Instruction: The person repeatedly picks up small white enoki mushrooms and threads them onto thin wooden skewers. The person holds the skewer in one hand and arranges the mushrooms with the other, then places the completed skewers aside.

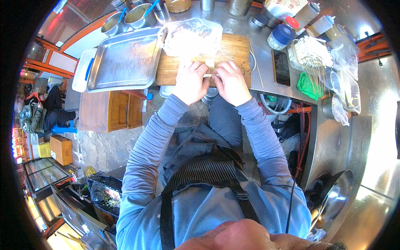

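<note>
Both of my hands meet over the front part of a wooden cutting board [236, 47]. Between the fingertips of my left hand [194, 80] and my right hand [229, 82] is a small pale rolled piece of food [211, 75], pinched from both ends. Just beyond it a flat pale yellow piece [209, 63] lies on the board. A clear plastic bag [193, 37] with white, glare-washed contents rests on the board's back left part; what it holds cannot be made out.
Left of the board is a steel tray [125, 59]. To the right lie a thin skewer [257, 67], a phone [281, 67], a green cloth [307, 86] and a container of skewered white food [312, 51]. Steel pots [140, 17] stand behind. A wok [336, 193] sits at lower right. Another person [37, 109] sits far left.
</note>
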Motion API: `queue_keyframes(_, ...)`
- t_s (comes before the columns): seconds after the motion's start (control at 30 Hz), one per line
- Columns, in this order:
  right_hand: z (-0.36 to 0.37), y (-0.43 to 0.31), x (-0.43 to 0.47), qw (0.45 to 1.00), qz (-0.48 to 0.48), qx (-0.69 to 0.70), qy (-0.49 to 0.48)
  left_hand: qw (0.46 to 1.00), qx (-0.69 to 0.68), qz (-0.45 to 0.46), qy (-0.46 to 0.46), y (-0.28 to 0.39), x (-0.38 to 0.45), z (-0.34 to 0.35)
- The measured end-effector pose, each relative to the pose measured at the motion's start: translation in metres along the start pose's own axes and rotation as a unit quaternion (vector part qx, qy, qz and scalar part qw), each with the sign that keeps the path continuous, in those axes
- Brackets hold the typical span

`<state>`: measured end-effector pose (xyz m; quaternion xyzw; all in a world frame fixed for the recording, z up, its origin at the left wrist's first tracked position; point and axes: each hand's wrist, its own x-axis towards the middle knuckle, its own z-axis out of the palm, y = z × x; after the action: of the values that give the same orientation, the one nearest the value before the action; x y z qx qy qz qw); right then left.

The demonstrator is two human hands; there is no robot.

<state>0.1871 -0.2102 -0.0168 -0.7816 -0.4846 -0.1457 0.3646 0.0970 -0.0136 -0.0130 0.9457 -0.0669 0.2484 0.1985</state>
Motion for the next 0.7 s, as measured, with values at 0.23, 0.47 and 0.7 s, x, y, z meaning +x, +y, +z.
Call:
queue_keyframes(0.23, -0.004, -0.008, -0.002, 0.999, 0.017, 0.049, -0.014, 0.999, 0.030, 0.033, -0.022, -0.002, 0.003, -0.003)
queue_keyframes(0.47, 0.007, 0.000, 0.002, 1.000, 0.002, -0.026, 0.000, 0.998, 0.056, -0.009, -0.008, -0.003, 0.005, -0.001)
queue_keyframes(0.7, 0.006, -0.004, 0.003, 0.999, 0.024, -0.034, 0.009, 0.999, 0.044, 0.023, 0.012, -0.007, 0.004, 0.005)
